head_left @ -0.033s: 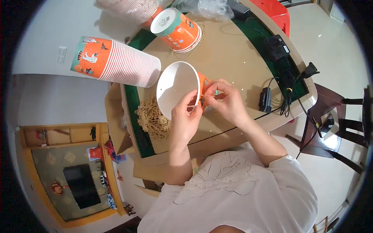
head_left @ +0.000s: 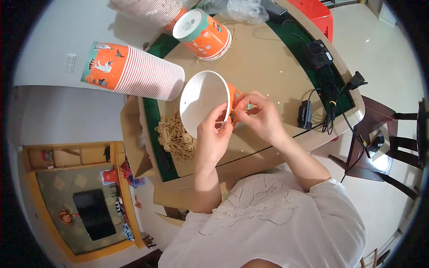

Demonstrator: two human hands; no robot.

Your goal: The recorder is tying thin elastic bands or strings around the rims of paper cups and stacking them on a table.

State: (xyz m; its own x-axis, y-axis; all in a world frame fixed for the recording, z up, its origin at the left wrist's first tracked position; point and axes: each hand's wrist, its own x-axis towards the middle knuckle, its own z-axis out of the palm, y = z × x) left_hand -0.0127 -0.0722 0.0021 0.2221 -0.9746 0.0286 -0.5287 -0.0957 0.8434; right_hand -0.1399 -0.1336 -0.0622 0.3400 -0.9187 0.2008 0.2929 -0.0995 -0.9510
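Observation:
A large white-lined paper cup [head_left: 203, 100] with an orange outside lies tilted over the table, its mouth facing left. My left hand [head_left: 215, 129] is closed on the near part of its rim, thumb and fingers pinched together. On the cup's orange side, my right hand [head_left: 260, 116] pinches what looks like a thin tan cord; its fingertips partly hide it. Beside the cup, to the lower left, a tangled heap of tan cords [head_left: 175, 138] rests on the table.
A long nested stack of matching cups [head_left: 143, 71] lies at the left. Farther back stand a few upturned cups [head_left: 208, 38], near another bagged stack [head_left: 149, 11] and clear plastic [head_left: 241, 11]. Black adapters and cables [head_left: 328, 96] line the right edge of the table [head_left: 268, 58]. Dark chairs [head_left: 380, 138] stand right.

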